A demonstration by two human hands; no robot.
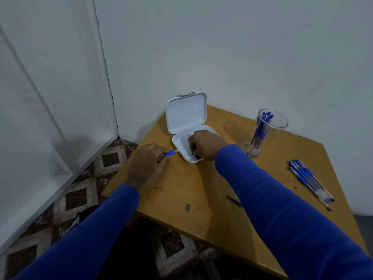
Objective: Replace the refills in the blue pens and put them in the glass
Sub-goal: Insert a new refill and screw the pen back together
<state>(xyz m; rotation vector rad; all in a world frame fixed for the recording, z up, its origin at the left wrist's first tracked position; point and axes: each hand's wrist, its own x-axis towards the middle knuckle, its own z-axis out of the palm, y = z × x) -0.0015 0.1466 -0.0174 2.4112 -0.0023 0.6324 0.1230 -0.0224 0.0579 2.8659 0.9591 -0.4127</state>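
Wooden table (201,199): left grip (148,166) grasps blue pen (170,153), right grip (203,144) unclear inside white case (179,141)

The right hand (203,144) is covering the near part of the open white case (182,143), hiding whatever its fingertips are touching; the dark bits there are too small to identify. The left hand (147,166) is concealing most of the blue pen (170,153). The right sleeve (272,199) is covering part of a small dark piece (233,199) on the bench (181,188).
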